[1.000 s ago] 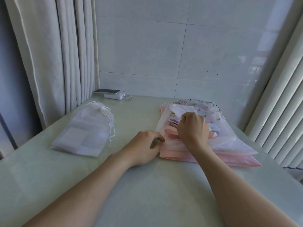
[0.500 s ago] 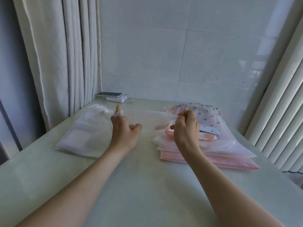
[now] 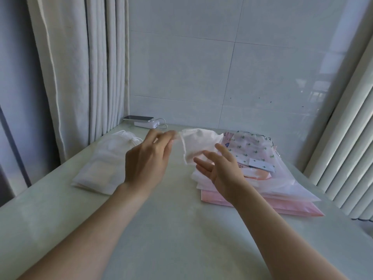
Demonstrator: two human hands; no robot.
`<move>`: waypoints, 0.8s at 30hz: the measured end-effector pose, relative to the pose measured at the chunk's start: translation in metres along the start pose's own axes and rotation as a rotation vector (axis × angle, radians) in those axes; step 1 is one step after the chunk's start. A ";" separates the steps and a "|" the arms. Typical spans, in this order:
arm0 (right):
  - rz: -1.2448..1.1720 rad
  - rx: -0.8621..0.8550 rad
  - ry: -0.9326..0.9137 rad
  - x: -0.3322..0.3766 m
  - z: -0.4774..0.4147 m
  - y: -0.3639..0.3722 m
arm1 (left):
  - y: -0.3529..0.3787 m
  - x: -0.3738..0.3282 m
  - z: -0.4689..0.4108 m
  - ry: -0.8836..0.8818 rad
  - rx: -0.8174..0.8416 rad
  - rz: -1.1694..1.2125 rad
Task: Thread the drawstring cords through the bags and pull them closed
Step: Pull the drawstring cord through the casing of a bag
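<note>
A thin white bag hangs in the air above the table's middle. My left hand pinches its upper left corner between thumb and fingertips. My right hand is open just below and right of it, fingers spread, not gripping. A stack of pink and printed bags lies on the right of the table. A pile of white drawstring bags, cords gathered at the top, lies on the left. No loose cord shows.
A phone on a white power bank with a cable sits at the back by the tiled wall. Curtains hang along the left edge and vertical blinds along the right. The pale table spreads out in front of me.
The white bag came off the right stack and rose toward the middle. My left hand took hold of its corner. My right hand let go and opened.
</note>
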State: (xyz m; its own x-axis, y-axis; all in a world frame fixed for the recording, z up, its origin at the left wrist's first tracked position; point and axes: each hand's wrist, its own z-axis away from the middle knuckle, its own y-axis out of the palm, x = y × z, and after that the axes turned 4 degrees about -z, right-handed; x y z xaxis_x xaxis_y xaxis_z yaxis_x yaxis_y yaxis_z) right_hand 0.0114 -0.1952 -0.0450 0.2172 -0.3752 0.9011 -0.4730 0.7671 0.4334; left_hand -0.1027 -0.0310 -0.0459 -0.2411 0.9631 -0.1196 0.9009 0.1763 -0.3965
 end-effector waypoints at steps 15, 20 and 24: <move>0.148 0.139 0.041 -0.008 -0.006 0.006 | 0.013 0.003 0.010 0.219 0.429 0.059; 0.446 0.077 0.029 -0.005 -0.002 0.003 | 0.013 0.009 0.012 0.011 0.723 -0.130; 0.445 0.008 -0.051 -0.006 -0.004 0.004 | 0.019 0.010 0.016 -0.090 0.772 -0.089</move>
State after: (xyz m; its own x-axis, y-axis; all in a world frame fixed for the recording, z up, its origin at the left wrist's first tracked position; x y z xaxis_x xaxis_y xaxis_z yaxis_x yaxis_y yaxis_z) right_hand 0.0115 -0.1877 -0.0484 -0.0518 -0.0347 0.9981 -0.5177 0.8556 0.0028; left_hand -0.0940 -0.0212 -0.0692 -0.3586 0.9261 -0.1175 0.3786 0.0293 -0.9251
